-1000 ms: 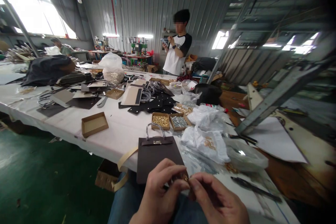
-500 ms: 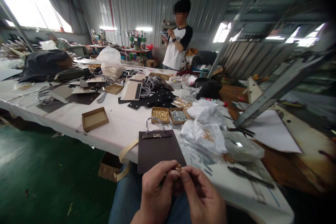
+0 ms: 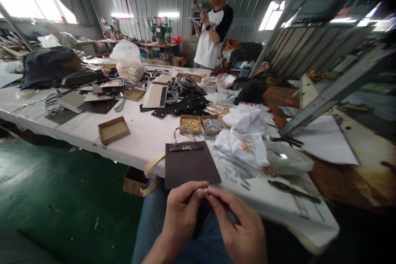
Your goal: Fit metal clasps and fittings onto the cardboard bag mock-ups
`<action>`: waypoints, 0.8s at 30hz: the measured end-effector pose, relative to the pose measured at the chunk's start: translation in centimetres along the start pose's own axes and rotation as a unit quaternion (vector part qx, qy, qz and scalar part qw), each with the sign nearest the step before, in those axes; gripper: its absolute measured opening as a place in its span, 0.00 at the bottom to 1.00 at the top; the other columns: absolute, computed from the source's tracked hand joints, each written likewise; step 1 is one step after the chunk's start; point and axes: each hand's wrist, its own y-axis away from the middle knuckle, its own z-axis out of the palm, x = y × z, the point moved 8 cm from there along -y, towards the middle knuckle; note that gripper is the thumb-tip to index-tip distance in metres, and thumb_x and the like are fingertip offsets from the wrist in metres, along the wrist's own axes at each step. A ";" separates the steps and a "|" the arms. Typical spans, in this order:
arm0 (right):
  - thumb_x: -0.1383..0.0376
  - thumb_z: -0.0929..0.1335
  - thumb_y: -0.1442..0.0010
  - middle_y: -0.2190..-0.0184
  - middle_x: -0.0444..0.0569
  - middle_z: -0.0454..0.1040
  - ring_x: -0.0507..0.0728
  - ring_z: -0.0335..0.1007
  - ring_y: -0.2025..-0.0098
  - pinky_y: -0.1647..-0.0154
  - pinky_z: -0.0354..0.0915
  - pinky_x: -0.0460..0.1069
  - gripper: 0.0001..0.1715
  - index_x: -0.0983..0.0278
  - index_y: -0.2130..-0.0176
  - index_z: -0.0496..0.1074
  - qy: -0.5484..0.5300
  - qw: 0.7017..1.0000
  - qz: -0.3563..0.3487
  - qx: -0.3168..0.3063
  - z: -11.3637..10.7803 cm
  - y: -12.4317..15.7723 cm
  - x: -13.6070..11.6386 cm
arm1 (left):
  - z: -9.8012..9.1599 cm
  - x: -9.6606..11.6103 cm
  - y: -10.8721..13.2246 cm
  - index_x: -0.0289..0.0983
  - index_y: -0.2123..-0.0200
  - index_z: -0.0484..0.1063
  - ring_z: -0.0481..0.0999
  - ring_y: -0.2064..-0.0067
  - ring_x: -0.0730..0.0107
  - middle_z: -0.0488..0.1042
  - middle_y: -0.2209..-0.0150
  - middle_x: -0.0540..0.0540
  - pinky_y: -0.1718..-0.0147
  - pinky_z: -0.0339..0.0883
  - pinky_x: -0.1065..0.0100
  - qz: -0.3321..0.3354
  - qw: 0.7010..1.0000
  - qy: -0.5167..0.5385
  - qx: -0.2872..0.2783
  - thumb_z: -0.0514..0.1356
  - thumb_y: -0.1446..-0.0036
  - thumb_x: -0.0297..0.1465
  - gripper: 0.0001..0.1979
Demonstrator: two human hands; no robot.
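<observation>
My left hand [image 3: 183, 208] and my right hand [image 3: 236, 218] meet above my lap, thumbs and forefingers pinched on one small gold metal piece [image 3: 206, 190]. Just beyond them, at the table edge, lies a dark brown bag panel [image 3: 190, 165] with a gold clasp and a plastic-wrapped handle. Behind the panel are a small box of gold studs [image 3: 190, 124] and a box of silver studs [image 3: 212, 124]. The exact shape of the piece in my fingers is too small to tell.
An open cardboard box [image 3: 114, 130] sits on the left of the table [image 3: 136, 148]. Plastic bags [image 3: 247, 144] and a black tool [image 3: 293, 192] lie at the right. A slanted metal beam [image 3: 328, 95] crosses the right side. A person [image 3: 210, 29] stands behind the table holding a phone.
The view has tilted down slightly, so the table and person appear higher. My hands stay pinched together on the gold piece, with the fingers slightly shifted.
</observation>
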 end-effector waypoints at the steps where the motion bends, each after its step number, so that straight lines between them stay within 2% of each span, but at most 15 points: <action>1: 0.65 0.75 0.27 0.54 0.49 0.87 0.59 0.87 0.58 0.54 0.84 0.49 0.12 0.54 0.46 0.85 0.029 0.999 -0.025 0.014 -0.5 -0.1 -0.3 | 0.3 -0.5 0.3 0.38 0.50 0.89 0.87 0.62 0.63 0.89 0.60 0.41 0.59 0.82 0.67 -0.015 1.000 0.022 -0.007 0.65 0.24 0.38 0.13; 3: 0.66 0.76 0.28 0.53 0.50 0.86 0.59 0.86 0.57 0.52 0.83 0.50 0.14 0.54 0.45 0.85 0.068 0.996 -0.051 0.023 -1.2 -0.4 -0.4 | 0.8 -1.5 0.8 0.36 0.51 0.89 0.84 0.66 0.65 0.87 0.63 0.42 0.63 0.80 0.68 -0.049 0.997 0.062 -0.021 0.65 0.23 0.40 0.15; 10: 0.68 0.76 0.28 0.49 0.49 0.86 0.59 0.86 0.48 0.44 0.82 0.51 0.13 0.53 0.46 0.85 0.065 0.993 -0.085 -0.049 -0.7 -0.6 0.0 | 0.7 -2.8 1.6 0.34 0.53 0.86 0.82 0.66 0.67 0.85 0.65 0.43 0.63 0.78 0.69 -0.104 0.988 0.116 -0.016 0.67 0.24 0.42 0.16; 13: 0.69 0.75 0.27 0.49 0.49 0.86 0.58 0.86 0.48 0.44 0.82 0.50 0.14 0.53 0.46 0.84 0.058 0.995 -0.064 -0.043 -0.4 -0.3 0.3 | 0.6 -2.6 1.6 0.33 0.53 0.85 0.84 0.65 0.65 0.85 0.65 0.42 0.62 0.79 0.69 -0.109 0.987 0.111 -0.028 0.68 0.26 0.43 0.17; 17: 0.68 0.76 0.28 0.52 0.48 0.87 0.58 0.87 0.51 0.46 0.82 0.50 0.11 0.54 0.49 0.85 0.039 0.999 -0.022 -0.031 -0.5 -0.2 0.8 | 0.5 -2.4 1.6 0.34 0.52 0.85 0.88 0.58 0.60 0.88 0.58 0.39 0.56 0.82 0.67 -0.121 0.986 0.101 -0.054 0.76 0.33 0.42 0.17; 21: 0.69 0.76 0.29 0.53 0.47 0.88 0.59 0.87 0.53 0.49 0.83 0.51 0.11 0.53 0.50 0.86 0.029 0.998 -0.041 -0.037 -0.8 -0.2 0.7 | 0.5 -2.6 1.8 0.34 0.53 0.84 0.88 0.60 0.61 0.88 0.60 0.40 0.57 0.82 0.66 -0.125 0.984 0.112 -0.057 0.72 0.29 0.40 0.14; 24: 0.68 0.76 0.28 0.53 0.48 0.87 0.60 0.87 0.53 0.50 0.83 0.52 0.09 0.54 0.52 0.86 0.029 0.998 -0.024 -0.053 -0.7 -0.1 1.2 | 0.7 -3.0 2.1 0.34 0.52 0.83 0.89 0.60 0.60 0.88 0.59 0.39 0.57 0.84 0.64 -0.128 0.982 0.123 -0.059 0.71 0.28 0.41 0.15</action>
